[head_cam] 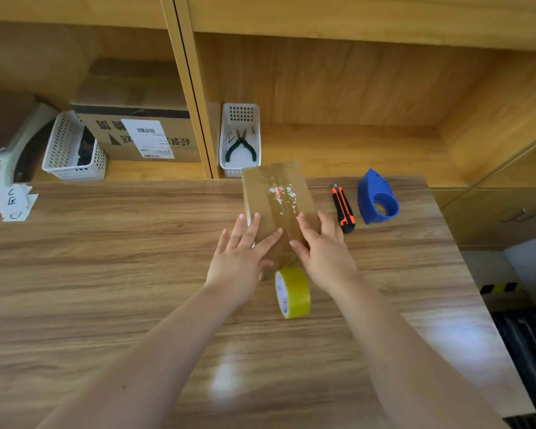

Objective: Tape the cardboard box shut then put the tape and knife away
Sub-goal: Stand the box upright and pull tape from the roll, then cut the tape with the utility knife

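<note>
Wooden table [106,258] below open shelving. On the shelf, a white basket [240,168] holds green-handled pliers [241,147]; a second white basket [65,150] holds something dark, hard to make out. The cardboard box [279,199] sits mid-table, left hand [239,258] and right hand [322,252] pressing flat on its near end, fingers spread. Yellow tape roll [293,292] stands between the wrists; knife [342,209] just right of the box.

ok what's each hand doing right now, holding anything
left hand: open, flat on the small brown cardboard box, holding nothing
right hand: open, pressing the same box, holding nothing
</note>
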The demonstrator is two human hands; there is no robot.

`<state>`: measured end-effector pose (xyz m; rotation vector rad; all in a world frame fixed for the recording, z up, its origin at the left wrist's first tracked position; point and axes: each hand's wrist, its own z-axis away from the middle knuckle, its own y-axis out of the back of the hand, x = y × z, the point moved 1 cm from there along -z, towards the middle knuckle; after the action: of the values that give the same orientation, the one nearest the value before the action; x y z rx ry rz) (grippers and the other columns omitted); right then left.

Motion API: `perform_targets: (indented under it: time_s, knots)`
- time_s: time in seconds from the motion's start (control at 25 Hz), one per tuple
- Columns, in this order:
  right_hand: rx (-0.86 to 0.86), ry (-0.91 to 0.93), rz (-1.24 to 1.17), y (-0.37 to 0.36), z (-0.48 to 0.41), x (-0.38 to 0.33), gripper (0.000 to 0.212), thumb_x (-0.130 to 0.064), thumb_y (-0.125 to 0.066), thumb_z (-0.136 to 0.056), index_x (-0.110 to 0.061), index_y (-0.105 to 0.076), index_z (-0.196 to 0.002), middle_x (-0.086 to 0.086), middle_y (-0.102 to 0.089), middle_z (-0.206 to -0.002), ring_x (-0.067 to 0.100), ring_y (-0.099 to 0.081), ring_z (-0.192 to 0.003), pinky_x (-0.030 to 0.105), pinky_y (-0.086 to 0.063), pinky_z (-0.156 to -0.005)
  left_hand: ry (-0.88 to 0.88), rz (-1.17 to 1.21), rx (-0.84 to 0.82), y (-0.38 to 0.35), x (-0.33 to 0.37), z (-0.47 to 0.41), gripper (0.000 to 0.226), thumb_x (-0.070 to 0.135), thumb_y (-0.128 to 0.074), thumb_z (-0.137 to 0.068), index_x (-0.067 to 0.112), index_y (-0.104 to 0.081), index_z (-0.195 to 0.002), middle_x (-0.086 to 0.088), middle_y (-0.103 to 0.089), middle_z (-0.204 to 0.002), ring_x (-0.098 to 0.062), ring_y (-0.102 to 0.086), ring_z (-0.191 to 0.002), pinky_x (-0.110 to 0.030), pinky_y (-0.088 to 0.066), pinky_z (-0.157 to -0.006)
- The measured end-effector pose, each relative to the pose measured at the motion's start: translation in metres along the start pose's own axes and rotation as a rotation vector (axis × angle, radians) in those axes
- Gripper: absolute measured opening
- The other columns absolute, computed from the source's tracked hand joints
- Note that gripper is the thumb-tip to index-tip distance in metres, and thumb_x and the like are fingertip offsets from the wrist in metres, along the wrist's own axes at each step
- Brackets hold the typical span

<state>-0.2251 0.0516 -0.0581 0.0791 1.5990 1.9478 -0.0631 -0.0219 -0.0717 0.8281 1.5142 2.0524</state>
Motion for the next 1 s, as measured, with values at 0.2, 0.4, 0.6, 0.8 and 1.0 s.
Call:
perform_targets:
  time_s: [0.2,0.4,0.6,0.8,1.0]
  knots:
    - [-0.059,0.02,-0.201,-0.009,-0.002,0.008,0.063,-0.054,-0.035,-0.097,-0.044,-0.004,-0.15,-0.004,0.007,-0.163,0.027,-0.008,-0.147,0.05,-0.022,-0.116,0.093,0.386,0.139,-0.005,0.006,0.004,0.061,0.026,-0.045,-0.099,0.049,-0.016,-0.148,0.0,0.002,-0.164,-0.023,-0.005,-0.151,-0.045,-0.031,-0.115]
    - [0.212,-0.241,-0.779,-0.022,-0.015,0.048,0.049,-0.034,-0.045,-0.1,-0.024,-0.035,-0.147,0.003,-0.043,-0.15,0.018,-0.04,-0.137,0.034,-0.031,-0.11,0.646,1.32,0.2,-0.017,0.028,0.025,0.042,0.028,-0.072,-0.084,0.02,-0.044,-0.114,-0.001,-0.061,-0.1,-0.014,-0.059,-0.088,-0.015,-0.047,-0.07]
    - [0.237,-0.517,-0.909,-0.032,-0.049,0.1,0.042,-0.011,-0.051,-0.094,-0.018,-0.047,-0.135,0.005,-0.06,-0.127,0.027,-0.062,-0.103,0.034,-0.047,-0.078,0.721,1.294,0.071,-0.041,0.05,0.028,0.028,0.029,-0.073,-0.083,0.002,-0.064,-0.084,0.003,-0.054,-0.058,-0.001,-0.044,-0.044,-0.01,-0.033,-0.041]
    - [0.264,-0.557,-0.806,-0.04,-0.094,0.13,0.034,-0.017,-0.057,-0.092,-0.012,-0.056,-0.125,0.005,-0.064,-0.114,0.022,-0.06,-0.094,0.03,-0.046,-0.069,0.854,1.481,0.033,-0.052,0.05,0.016,0.025,0.019,-0.081,-0.075,0.01,-0.064,-0.092,-0.01,-0.073,-0.076,-0.022,-0.058,-0.064,-0.028,-0.045,-0.063]
    - [0.174,-0.582,-0.472,-0.054,-0.136,0.148,0.04,-0.028,-0.059,-0.092,-0.007,-0.052,-0.125,0.02,-0.051,-0.123,0.039,-0.047,-0.118,0.05,-0.043,-0.098,0.824,1.584,-0.055,-0.062,0.044,0.007,0.013,0.009,-0.073,-0.082,-0.001,-0.065,-0.079,-0.01,-0.061,-0.056,-0.017,-0.055,-0.047,-0.024,-0.047,-0.049]
